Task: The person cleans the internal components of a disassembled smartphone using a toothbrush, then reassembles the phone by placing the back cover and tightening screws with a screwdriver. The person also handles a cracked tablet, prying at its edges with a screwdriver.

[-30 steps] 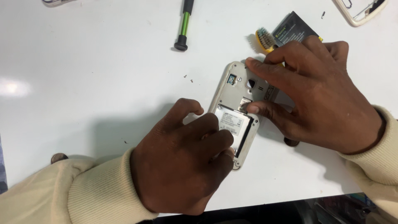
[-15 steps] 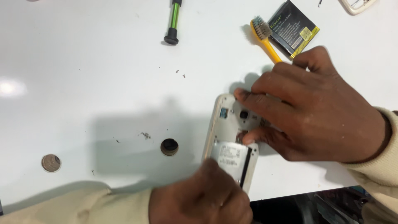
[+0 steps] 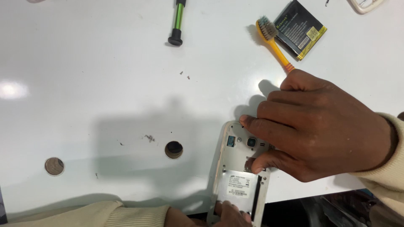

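A white phone point(image 3: 235, 159) with its back cover off lies face down at the near edge of the white table point(image 3: 105, 84). My right hand point(image 3: 320, 126) rests over its top end, with the index fingertip on the upper rim and the thumb pressed beside the camera. My left hand point(image 3: 229, 214) is mostly out of frame at the bottom. Its fingertips touch the phone's lower end, under the white label in the battery bay.
A yellow-handled brush point(image 3: 273, 42) and a black battery point(image 3: 299, 29) lie at the far right. A green-and-black screwdriver point(image 3: 178, 21) lies at the top centre. Two round holes point(image 3: 174, 149) point(image 3: 54, 166) are in the table top, with tiny screws point(image 3: 184, 75) nearby.
The phone and both hands have slid toward the table's near edge. My left hand has drawn back off the battery bay, so only its fingertips show.
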Available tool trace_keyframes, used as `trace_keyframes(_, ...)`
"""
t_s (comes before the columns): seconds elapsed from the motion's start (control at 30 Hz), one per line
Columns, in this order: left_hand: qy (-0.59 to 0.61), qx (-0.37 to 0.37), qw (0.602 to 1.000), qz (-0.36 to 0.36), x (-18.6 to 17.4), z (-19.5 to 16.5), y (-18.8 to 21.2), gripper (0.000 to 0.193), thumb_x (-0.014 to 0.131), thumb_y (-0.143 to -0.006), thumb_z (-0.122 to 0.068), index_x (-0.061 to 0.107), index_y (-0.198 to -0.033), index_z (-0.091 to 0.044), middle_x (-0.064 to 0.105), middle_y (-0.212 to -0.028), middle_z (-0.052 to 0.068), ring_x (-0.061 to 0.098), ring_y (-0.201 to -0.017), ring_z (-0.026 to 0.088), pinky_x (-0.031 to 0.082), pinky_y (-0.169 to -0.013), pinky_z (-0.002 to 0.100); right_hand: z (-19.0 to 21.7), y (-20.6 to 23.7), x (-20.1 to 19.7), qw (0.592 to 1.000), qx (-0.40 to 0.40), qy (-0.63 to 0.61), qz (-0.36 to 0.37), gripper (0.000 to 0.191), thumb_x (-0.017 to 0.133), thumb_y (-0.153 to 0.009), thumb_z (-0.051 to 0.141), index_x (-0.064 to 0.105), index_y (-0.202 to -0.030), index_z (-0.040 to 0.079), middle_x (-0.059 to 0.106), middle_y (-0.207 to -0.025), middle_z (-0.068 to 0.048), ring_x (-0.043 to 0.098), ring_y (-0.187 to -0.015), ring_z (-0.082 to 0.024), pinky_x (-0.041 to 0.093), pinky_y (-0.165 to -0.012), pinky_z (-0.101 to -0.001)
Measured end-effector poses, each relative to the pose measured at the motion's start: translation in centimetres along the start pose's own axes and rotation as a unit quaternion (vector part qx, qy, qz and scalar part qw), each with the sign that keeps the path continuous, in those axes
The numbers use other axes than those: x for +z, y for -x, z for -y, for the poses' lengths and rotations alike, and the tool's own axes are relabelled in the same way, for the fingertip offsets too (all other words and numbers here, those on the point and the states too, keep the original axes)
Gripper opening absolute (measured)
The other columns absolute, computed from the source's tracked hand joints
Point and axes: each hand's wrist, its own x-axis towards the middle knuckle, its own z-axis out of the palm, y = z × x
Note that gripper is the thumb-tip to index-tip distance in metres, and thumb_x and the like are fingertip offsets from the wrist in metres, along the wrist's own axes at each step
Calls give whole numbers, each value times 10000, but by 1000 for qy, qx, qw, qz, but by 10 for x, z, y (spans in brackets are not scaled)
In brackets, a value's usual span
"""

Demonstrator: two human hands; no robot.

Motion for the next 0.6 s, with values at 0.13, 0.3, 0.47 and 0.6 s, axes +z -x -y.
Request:
trace_keyframes(0.13,-7,-10,1000,-5,-11,14,0,248,678,-1063,-329,610,-1107,-95,626,-930,25,667,-822,134,580,-791,275,-2,2,0,1000,1,-15,-14,635,632,-894,654,758,-1056,53,711,-829,-53,636,-691,-225,437,-677,-417)
trace_keyframes(0.3,-10,-33,999,-16,-20,25,-1,206,703,-1060,-309,616,-1130,-136,638,-960,5,687,-879,124,593,-781,269,-8,8,0,996,32,-79,12,657,624,-877,675,781,-1096,76,686,-789,-21,599,-650,-179,426,-656,-414)
trace_keyframes(0.47,0,-101,994,-50,-26,45,-1,182,728,-1057,-290,622,-1152,-176,651,-989,-14,707,-936,115,607,-772,264,-23,12,-1,993,1,-113,-26,661,583,-956,628,733,-1222,41,663,-924,-65,605,-781,-192,470,-764,-408)
trace_keyframes(0.6,75,-340,935,-71,-58,75,-12,162,752,-1024,-269,637,-1114,-197,671,-979,-33,727,-942,104,620,-747,254,-32,16,-2,981,20,-181,-60,575,483,-1044,491,701,-1230,-7,690,-997,-120,650,-879,-250,521,-804,-415)
